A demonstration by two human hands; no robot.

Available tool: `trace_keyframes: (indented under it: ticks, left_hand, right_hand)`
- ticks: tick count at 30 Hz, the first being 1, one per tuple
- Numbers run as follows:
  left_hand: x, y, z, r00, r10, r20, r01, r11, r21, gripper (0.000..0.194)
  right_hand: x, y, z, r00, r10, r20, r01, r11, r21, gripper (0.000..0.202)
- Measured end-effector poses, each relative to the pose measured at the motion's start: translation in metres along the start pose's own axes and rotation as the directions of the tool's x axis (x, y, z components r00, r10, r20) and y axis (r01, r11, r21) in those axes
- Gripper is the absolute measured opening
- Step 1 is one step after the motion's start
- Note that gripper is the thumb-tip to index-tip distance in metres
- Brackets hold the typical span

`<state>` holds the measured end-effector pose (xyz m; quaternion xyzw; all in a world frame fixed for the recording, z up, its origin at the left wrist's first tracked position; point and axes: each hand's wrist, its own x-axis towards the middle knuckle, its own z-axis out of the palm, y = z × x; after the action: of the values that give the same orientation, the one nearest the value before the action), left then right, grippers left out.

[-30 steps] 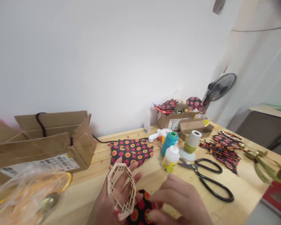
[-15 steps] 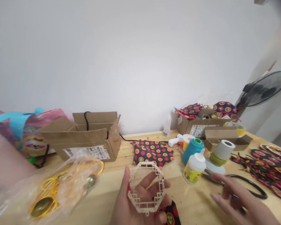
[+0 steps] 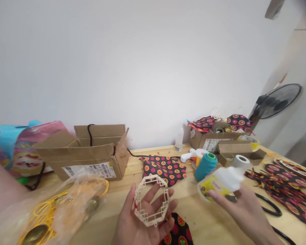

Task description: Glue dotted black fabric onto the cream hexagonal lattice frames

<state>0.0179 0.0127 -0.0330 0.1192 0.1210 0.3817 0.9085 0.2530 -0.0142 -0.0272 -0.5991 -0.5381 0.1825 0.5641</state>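
Observation:
An octagonal pale wooden lattice frame (image 3: 146, 217) rests on the upturned palm and fingers of my left hand (image 3: 140, 231), the thumb along its left edge. Dark flowered fabric (image 3: 182, 228) lies just below those fingers. My right hand (image 3: 244, 207) is closed around a white glue bottle (image 3: 225, 178) with a yellow label, which is tilted and slightly blurred. Behind the bottle stand a teal thread spool (image 3: 205, 167) and a white cone (image 3: 241, 161). Black-handled scissors (image 3: 271, 207) lie partly hidden under my right hand.
A flowered fabric piece (image 3: 164, 168) lies mid-table. An open cardboard box (image 3: 84, 160) stands left, behind a plastic bag (image 3: 73, 204) of yellow cord and brass bells. At right are boxes (image 3: 201, 137) of fabric pieces, a fabric pile (image 3: 283, 190) and a fan (image 3: 280, 100).
My right hand has taken hold of the glue bottle, which went from upright to tilted. My left hand still holds the frame. The view has shifted slightly.

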Motion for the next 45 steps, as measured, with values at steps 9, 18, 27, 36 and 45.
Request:
trace_keyframes:
  ticks: [9,18,27,36,45]
  left_hand:
    - [-0.004,0.007,0.002,0.958,0.246,-0.151,-0.244,0.969,0.032,0.044]
    - [-0.001,0.011,0.003,0.928,0.335,-0.161,-0.317,0.939,0.132,0.044]
    - [-0.001,0.011,0.002,0.958,0.249,-0.142,-0.246,0.969,0.036,0.037]
    - [-0.001,0.005,0.0,0.986,0.14,-0.091,-0.145,0.988,-0.057,0.031]
    - [-0.002,0.001,0.0,0.997,0.078,-0.03,-0.08,0.995,-0.066,0.041]
  right_hand:
    - [0.03,-0.077,0.008,0.783,-0.166,0.6,-0.17,0.87,0.463,0.038]
    - [0.037,-0.036,0.055,0.963,-0.095,0.254,-0.037,0.882,0.469,0.037]
    - [0.019,-0.028,0.059,0.95,0.022,0.311,-0.244,0.674,0.697,0.046]
    - [0.013,-0.035,0.061,0.872,0.027,0.489,-0.464,0.363,0.808,0.041]
    - [0.017,-0.033,0.055,0.813,0.287,0.507,-0.559,0.139,0.817,0.039]
